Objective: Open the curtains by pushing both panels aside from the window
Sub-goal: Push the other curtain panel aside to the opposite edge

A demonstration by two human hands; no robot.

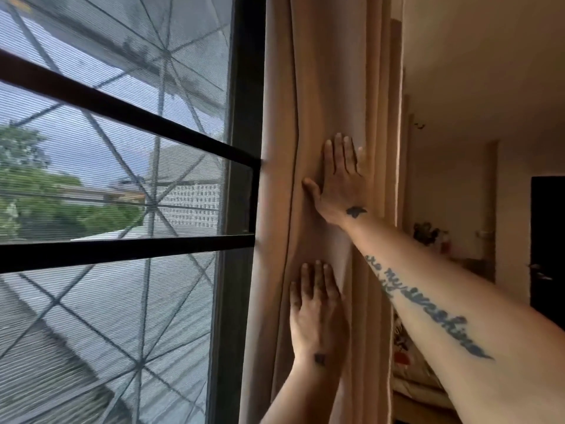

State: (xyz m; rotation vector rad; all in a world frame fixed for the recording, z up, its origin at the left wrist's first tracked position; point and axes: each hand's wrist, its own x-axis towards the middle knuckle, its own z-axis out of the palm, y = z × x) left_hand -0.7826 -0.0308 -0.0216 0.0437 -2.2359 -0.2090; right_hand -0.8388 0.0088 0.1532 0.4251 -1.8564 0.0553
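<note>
- A person stands at a window and presses both bare hands flat against a beige curtain panel bunched at the window's right edge.
- The right hand is the upper one. Its fingers are straight and close together, pointing up, with the thumb spread out toward the glass. The palm lies on the cloth; nothing is pinched or gripped.
- The left hand sits directly below the right hand's wrist, also flat, fingers extended and side by side, touching the fabric without closing on it.
- The curtain hangs in vertical folds. Its leading hem runs just to the window side of both thumbs, and more gathered pleats stand beyond the little fingers, toward the room.
- To the window side of the fingertips, the dark window frame and its horizontal bars are uncovered, with a mesh screen and trees and rooftops outside.
- Past the folds on the far side of the hands is a dim room with a dark door.
- Judging by this, the step in hand is pushing the right panel aside, and it looks nearly gathered.
- The other panel is not in view, so its state cannot be told.
- The next move likely calls for a steady sideways press away from the glass, keeping the palms flat so the folds stack rather than spring back.
</note>
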